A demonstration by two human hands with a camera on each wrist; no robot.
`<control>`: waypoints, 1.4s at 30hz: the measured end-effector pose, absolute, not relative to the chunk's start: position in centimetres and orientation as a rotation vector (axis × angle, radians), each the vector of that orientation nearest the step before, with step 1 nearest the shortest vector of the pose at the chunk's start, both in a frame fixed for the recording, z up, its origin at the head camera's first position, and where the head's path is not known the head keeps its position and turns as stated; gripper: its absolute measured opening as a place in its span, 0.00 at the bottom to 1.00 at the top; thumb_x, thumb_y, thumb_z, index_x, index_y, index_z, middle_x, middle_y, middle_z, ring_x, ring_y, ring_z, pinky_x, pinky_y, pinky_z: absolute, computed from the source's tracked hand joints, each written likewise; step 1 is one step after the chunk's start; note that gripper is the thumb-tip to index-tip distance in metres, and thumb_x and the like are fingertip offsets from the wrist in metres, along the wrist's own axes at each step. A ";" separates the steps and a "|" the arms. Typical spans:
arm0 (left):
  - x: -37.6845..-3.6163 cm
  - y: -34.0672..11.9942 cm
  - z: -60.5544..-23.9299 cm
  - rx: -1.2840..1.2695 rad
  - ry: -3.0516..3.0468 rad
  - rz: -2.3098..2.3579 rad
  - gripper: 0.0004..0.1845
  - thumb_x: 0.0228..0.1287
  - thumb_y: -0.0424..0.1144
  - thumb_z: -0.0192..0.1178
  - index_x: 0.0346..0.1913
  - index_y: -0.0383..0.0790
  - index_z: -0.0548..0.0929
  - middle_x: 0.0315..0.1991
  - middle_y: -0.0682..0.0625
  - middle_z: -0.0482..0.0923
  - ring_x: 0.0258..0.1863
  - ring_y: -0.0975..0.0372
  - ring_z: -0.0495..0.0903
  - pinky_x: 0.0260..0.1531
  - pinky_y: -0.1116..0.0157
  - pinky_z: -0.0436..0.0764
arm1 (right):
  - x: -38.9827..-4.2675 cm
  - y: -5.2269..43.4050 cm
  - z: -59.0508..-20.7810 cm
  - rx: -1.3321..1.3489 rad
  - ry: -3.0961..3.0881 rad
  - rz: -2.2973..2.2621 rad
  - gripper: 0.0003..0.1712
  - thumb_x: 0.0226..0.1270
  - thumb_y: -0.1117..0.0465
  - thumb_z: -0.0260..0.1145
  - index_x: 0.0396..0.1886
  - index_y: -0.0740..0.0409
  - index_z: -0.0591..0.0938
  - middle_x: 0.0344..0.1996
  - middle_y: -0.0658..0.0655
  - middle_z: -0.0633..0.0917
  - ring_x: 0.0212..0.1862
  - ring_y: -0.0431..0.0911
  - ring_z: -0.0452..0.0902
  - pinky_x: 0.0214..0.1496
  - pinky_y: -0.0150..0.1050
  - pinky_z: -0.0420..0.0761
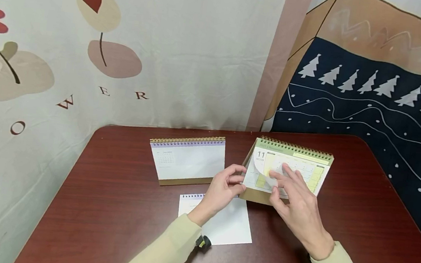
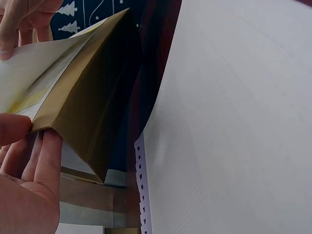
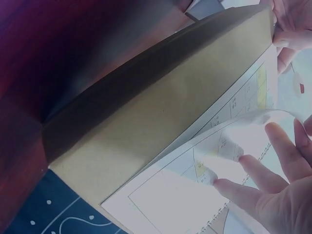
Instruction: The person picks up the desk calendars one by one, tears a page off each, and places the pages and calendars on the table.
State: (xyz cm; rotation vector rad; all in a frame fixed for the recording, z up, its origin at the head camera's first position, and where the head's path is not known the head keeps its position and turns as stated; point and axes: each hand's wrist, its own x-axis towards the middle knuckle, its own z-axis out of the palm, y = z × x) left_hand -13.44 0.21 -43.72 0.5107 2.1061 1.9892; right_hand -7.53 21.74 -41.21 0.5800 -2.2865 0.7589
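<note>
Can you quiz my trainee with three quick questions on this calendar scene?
1. True or false: the left hand holds the green calendar at its lower left corner.
2. What do the right hand's fingers touch? A) purple calendar B) a curling page of the green calendar C) loose sheet
3. What lies flat on the table under the left wrist?

Key: 1 true; 2 B; 3 the loose sheet.

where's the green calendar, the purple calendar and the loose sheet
green calendar (image 1: 310,154) head view, green top band
purple calendar (image 1: 191,160) head view, white page face
loose sheet (image 1: 232,226) head view, bare middle
</note>
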 end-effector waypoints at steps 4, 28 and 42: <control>-13.4 0.3 -43.7 0.481 2.118 2.002 0.21 0.59 0.22 0.60 0.57 0.35 0.81 0.47 0.38 0.88 0.42 0.56 0.89 0.37 0.69 0.84 | -7.5 21.5 -41.2 0.560 -2.287 0.775 0.15 0.66 0.62 0.59 0.46 0.66 0.86 0.52 0.60 0.89 0.66 0.60 0.77 0.70 0.62 0.69; -13.3 0.0 -43.9 0.466 2.129 1.996 0.21 0.64 0.24 0.61 0.60 0.34 0.80 0.50 0.38 0.88 0.44 0.51 0.89 0.41 0.65 0.86 | -8.2 21.3 -41.0 0.546 -2.061 0.855 0.23 0.78 0.46 0.62 0.40 0.63 0.89 0.46 0.59 0.91 0.59 0.62 0.83 0.71 0.58 0.71; -13.2 -0.3 -44.3 0.392 2.086 2.010 0.25 0.63 0.23 0.61 0.64 0.35 0.79 0.50 0.37 0.87 0.43 0.50 0.89 0.43 0.59 0.88 | -8.9 22.2 -39.1 0.450 -1.947 0.865 0.28 0.73 0.45 0.67 0.38 0.70 0.89 0.38 0.65 0.91 0.52 0.63 0.86 0.69 0.47 0.75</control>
